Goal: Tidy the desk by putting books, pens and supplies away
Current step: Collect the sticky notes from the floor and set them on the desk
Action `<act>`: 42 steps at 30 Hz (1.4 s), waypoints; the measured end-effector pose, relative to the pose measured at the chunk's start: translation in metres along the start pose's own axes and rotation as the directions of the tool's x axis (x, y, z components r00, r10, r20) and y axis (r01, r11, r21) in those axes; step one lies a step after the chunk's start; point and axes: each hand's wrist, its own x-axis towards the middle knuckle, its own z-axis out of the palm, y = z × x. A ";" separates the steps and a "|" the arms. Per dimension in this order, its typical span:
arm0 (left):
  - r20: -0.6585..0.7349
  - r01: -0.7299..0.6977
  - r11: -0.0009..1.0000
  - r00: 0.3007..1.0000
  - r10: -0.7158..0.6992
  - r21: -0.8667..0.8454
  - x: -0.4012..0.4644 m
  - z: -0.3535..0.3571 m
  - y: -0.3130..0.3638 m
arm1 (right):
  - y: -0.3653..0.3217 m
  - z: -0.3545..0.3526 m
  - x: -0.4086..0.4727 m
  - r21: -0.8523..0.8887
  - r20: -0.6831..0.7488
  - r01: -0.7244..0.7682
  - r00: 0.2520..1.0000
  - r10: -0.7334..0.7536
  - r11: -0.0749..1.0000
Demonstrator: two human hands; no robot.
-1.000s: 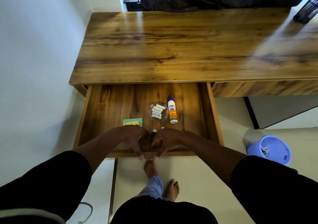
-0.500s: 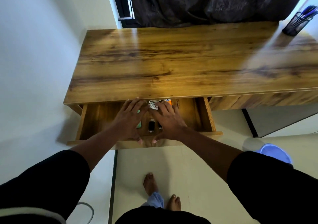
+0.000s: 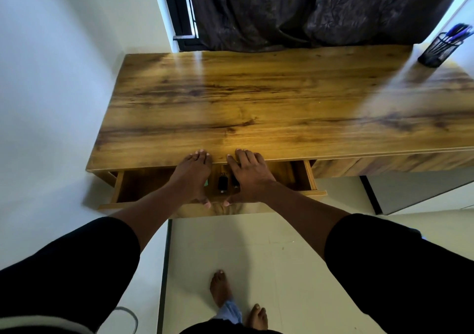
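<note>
The wooden drawer (image 3: 311,177) under the desk top (image 3: 256,102) stands out only a short way. My left hand (image 3: 191,177) and my right hand (image 3: 248,177) lie flat side by side over its front edge, fingers straight and reaching onto the desk's front lip, thumbs against the drawer front. Between the hands a small dark object (image 3: 222,183) shows inside the drawer, and a sliver of green pad (image 3: 206,183) peeks out by my left hand. The rest of the drawer's contents are hidden under the desk top.
A black mesh pen holder (image 3: 437,50) with blue pens stands at the desk's far right corner. Dark curtains (image 3: 307,10) hang behind the desk. A white wall runs along the left. My bare feet (image 3: 220,290) are on the pale floor below.
The drawer has slid from wide open to nearly shut under both hands. The glue bottle, the dish of small white items and most of the green pad have gone out of sight.
</note>
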 end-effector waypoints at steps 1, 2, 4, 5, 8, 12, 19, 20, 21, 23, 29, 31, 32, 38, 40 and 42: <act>-0.005 -0.003 1.000 1.000 0.003 -0.008 0.000 -0.002 0.000 | 0.001 0.000 0.001 0.008 -0.024 0.005 1.000 -0.005 1.000; -0.009 -0.005 1.000 1.000 0.005 -0.008 0.000 -0.003 -0.001 | 0.001 -0.002 0.002 0.023 -0.044 0.009 0.999 -0.008 1.000; -0.002 -0.010 1.000 1.000 0.010 0.011 0.003 -0.008 -0.001 | 0.001 -0.005 0.007 0.054 -0.073 0.011 0.997 -0.007 0.998; 0.006 -0.010 1.000 1.000 0.010 0.022 0.004 -0.011 -0.001 | 0.000 -0.007 0.009 0.063 -0.083 0.010 0.997 -0.005 0.998; -0.012 -0.016 0.998 1.000 0.016 0.056 0.010 -0.018 -0.001 | 0.000 -0.013 0.015 0.058 -0.095 -0.009 0.995 0.014 0.998; -0.075 -0.023 0.998 0.997 0.028 0.062 0.015 -0.023 -0.001 | 0.001 -0.018 0.019 0.036 -0.135 -0.020 0.991 0.024 0.999; -0.139 -0.008 0.998 0.990 0.016 0.060 0.020 -0.032 0.004 | 0.000 -0.018 0.029 0.014 -0.162 -0.064 0.985 0.065 0.998; -0.153 -0.002 0.998 0.988 0.012 0.066 0.020 -0.032 0.005 | -0.001 -0.017 0.031 0.014 -0.165 -0.071 0.984 0.073 0.997; -0.166 0.006 0.998 0.986 0.006 0.070 0.020 -0.032 0.007 | -0.001 -0.017 0.033 0.014 -0.171 -0.078 0.982 0.080 0.997; -0.173 0.010 0.997 0.985 0.004 0.079 0.022 -0.031 0.010 | -0.003 -0.016 0.035 0.008 -0.183 -0.090 0.979 0.090 0.996; -0.165 -0.026 0.991 0.985 0.048 0.130 0.038 -0.026 0.007 | -0.003 -0.011 0.042 0.012 -0.203 -0.106 0.973 0.106 0.994; -0.179 -0.039 0.992 0.982 0.061 0.121 0.042 -0.020 0.006 | -0.002 -0.013 0.043 0.005 -0.220 -0.086 0.972 0.085 0.996; -0.197 -0.044 0.993 0.978 0.065 0.109 0.043 -0.017 0.005 | -0.001 -0.013 0.044 -0.003 -0.225 -0.079 0.971 0.076 0.997; -0.265 -0.078 0.996 0.960 0.086 0.043 0.055 -0.005 0.003 | -0.002 -0.009 0.051 -0.010 -0.226 -0.098 0.970 0.093 0.995; -0.301 -0.080 0.997 0.950 0.080 0.012 0.057 -0.002 0.003 | -0.001 -0.007 0.053 -0.009 -0.219 -0.098 0.971 0.094 0.995; -0.322 -0.094 0.996 0.943 0.088 -0.002 0.057 -0.003 0.003 | 0.000 -0.006 0.053 -0.016 -0.218 -0.087 0.973 0.082 0.996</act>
